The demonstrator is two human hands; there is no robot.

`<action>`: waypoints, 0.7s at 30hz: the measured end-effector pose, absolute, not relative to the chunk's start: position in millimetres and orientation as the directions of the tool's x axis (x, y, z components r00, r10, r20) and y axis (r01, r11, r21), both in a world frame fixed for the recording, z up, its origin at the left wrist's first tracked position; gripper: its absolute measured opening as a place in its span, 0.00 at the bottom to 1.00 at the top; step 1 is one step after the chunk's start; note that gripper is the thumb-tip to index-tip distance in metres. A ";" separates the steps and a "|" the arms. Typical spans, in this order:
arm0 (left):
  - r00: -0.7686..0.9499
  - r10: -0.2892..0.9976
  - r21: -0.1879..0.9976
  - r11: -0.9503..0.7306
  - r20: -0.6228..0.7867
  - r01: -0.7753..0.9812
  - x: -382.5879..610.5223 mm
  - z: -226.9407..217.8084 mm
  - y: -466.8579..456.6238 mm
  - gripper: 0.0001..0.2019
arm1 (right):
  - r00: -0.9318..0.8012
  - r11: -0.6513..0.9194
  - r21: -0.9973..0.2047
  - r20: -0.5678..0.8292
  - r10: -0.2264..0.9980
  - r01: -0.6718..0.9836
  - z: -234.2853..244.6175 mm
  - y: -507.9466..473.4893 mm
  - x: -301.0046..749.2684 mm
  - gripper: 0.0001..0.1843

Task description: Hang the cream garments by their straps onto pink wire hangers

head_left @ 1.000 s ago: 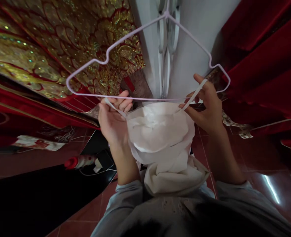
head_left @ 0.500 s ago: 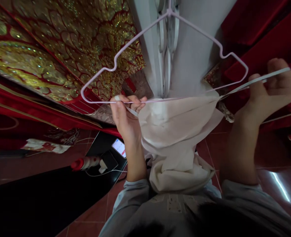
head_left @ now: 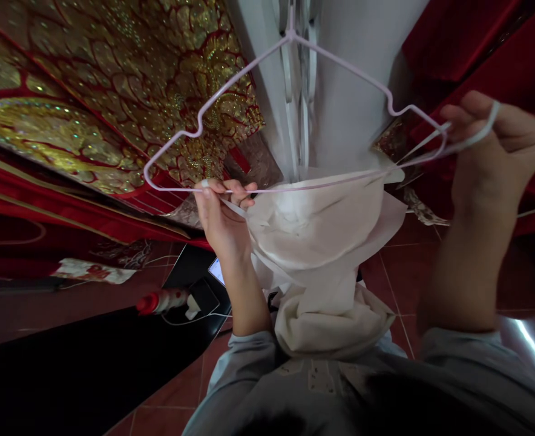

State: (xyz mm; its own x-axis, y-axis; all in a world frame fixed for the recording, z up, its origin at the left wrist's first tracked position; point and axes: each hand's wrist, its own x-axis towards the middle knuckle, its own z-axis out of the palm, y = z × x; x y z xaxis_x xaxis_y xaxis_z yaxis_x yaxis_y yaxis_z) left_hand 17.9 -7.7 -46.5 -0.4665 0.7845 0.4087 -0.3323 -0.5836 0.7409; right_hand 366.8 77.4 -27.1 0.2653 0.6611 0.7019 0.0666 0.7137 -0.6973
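Note:
A pale wire hanger hangs from a hook against a white post. A white garment droops below its bottom bar. My left hand is closed on the bottom bar near its left end, with the garment's left strap caught in the fingers. My right hand is raised at the hanger's right shoulder, fingers pinched on the garment's right strap, which is pulled taut and looped over the hanger's right end.
Red and gold embroidered fabric hangs at the left, dark red velvet at the right. Below lie red floor tiles, a black surface with a phone, a charger cable and a red-capped object.
My right hand swung out to the right and up, stretching the strap over the hanger's right shoulder. My left hand moved up and closed on the bottom bar.

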 end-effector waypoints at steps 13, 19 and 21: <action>-0.452 0.792 0.726 -0.584 0.411 -0.363 26.4 -44.5 -14.6 0.20 | -0.059 0.542 -0.567 0.655 0.753 0.620 1.5 73.2 317.9 0.36; -0.446 0.794 0.662 -0.598 0.412 -0.453 42.1 -42.5 -19.0 0.15 | -0.106 0.819 -0.168 0.958 0.267 0.549 -19.8 37.8 293.5 0.21; -0.466 0.789 0.634 -0.605 0.400 -0.481 49.8 -44.1 -20.8 0.13 | -0.333 0.823 -0.232 0.832 0.444 0.519 -29.3 22.1 274.0 0.21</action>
State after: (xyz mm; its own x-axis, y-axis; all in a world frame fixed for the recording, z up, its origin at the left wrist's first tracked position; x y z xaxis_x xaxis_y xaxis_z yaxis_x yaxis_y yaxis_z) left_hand 49.8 -20.8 -44.1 -0.4657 0.7894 0.3999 -0.4812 -0.6052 0.6342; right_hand 274.0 22.1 -29.3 -0.3333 0.4445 0.8315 0.5186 0.8230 -0.2321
